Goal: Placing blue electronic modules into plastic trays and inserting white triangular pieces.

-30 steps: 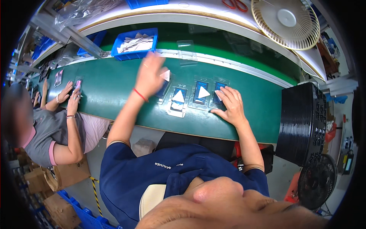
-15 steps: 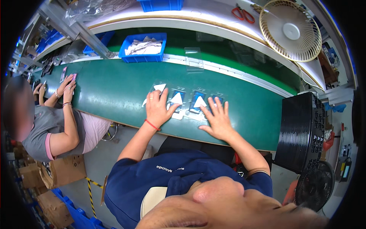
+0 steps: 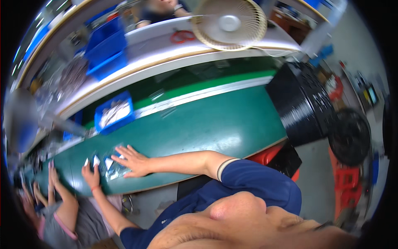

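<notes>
Several small clear packets with white triangular pieces lie in a row on the green bench top (image 3: 199, 128). My right hand (image 3: 137, 162) lies flat over the right end of the row, its fingers spread and partly covering a white triangle (image 3: 121, 157). Next to it, another white triangle (image 3: 109, 163) shows uncovered. My left hand (image 3: 91, 177) is at the row's left end, thumb and forefinger apart. Just beyond its fingertips are one more white triangle (image 3: 96, 160) and a white piece (image 3: 86, 162). Motion blur softens the packets' outlines.
A blue bin (image 3: 98, 123) of pale pieces stands beyond my hands. Larger blue bins (image 3: 105, 47), red-handled scissors (image 3: 182, 36) and a round cream fan cover (image 3: 230, 25) sit on the shelf. Black stacked trays (image 3: 294, 103) stand right. A co-worker's arms (image 3: 62, 189) rest left.
The view has swung to the right, so the bench, bin and both hands appear farther left and lower. Both hands stay at the row of packets. A person now shows beyond the shelf.
</notes>
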Motion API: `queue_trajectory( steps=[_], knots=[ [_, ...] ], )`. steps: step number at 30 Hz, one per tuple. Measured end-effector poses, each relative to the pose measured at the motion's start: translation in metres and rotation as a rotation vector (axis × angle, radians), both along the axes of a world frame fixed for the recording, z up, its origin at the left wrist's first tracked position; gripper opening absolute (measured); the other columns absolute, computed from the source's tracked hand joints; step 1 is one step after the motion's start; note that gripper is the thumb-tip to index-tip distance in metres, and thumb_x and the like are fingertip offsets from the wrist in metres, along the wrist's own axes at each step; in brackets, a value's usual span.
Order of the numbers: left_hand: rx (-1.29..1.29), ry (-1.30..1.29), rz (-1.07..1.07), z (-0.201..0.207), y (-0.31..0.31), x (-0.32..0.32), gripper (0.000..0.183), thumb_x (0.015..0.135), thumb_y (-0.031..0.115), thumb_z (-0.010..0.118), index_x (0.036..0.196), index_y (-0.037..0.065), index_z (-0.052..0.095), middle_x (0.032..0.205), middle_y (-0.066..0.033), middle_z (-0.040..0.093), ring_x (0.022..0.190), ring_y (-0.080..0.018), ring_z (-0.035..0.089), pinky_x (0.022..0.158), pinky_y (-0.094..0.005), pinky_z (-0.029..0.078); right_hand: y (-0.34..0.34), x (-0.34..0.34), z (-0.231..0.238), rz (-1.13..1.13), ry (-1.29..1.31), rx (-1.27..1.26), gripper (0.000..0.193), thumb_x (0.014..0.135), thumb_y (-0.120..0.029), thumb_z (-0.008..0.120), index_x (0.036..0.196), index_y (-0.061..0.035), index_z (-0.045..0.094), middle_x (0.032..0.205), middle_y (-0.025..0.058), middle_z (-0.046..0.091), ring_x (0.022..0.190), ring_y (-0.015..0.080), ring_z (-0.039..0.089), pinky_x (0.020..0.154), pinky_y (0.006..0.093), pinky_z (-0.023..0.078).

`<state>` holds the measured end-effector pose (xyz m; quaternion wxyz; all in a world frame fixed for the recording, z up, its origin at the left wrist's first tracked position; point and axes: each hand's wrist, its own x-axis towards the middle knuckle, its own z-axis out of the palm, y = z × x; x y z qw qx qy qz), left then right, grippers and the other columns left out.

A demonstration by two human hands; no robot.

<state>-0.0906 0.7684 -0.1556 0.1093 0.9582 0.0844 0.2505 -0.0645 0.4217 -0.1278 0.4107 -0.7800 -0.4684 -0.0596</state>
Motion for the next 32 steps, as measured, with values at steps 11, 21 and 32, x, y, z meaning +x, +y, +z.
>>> queue_trajectory(
  steps=[11,21,32],
  knots=[
    [0.132,-0.215,-0.486,0.068,-0.173,0.021,0.03,0.083,0.017,0.068,0.106,-0.001,0.062,0.103,-0.0209,0.06,0.099,-0.0377,0.056,0.088,-0.0452,0.044,-0.416,-0.034,0.128,-1.253,-0.493,-0.492,0.051,0.057,-0.011,0.076,0.106,-0.0046,0.06,0.108,0.0153,0.057,0.102,0.0344,0.054,0.09,0.0456,0.042],
    [0.04,-0.084,-1.516,0.067,-0.398,0.033,0.029,0.073,0.013,0.072,0.098,0.001,0.063,0.091,-0.0131,0.061,0.088,-0.0298,0.06,0.084,-0.0426,0.048,-0.576,-0.091,0.209,-1.498,-0.016,-0.684,0.027,0.071,-0.014,0.075,0.093,-0.0001,0.067,0.096,0.0202,0.065,0.095,0.0357,0.062,0.083,0.0416,0.049],
    [-0.092,0.009,-1.361,0.051,-0.393,0.036,0.022,0.073,0.007,0.071,0.094,0.0,0.065,0.092,-0.0149,0.063,0.092,-0.0327,0.06,0.084,-0.0426,0.048,-0.51,-0.213,0.25,-1.652,-0.069,-0.068,0.025,0.077,-0.017,0.072,0.097,-0.0026,0.067,0.078,0.0044,0.066,0.072,0.0121,0.063,0.07,0.0275,0.05]
  ],
)
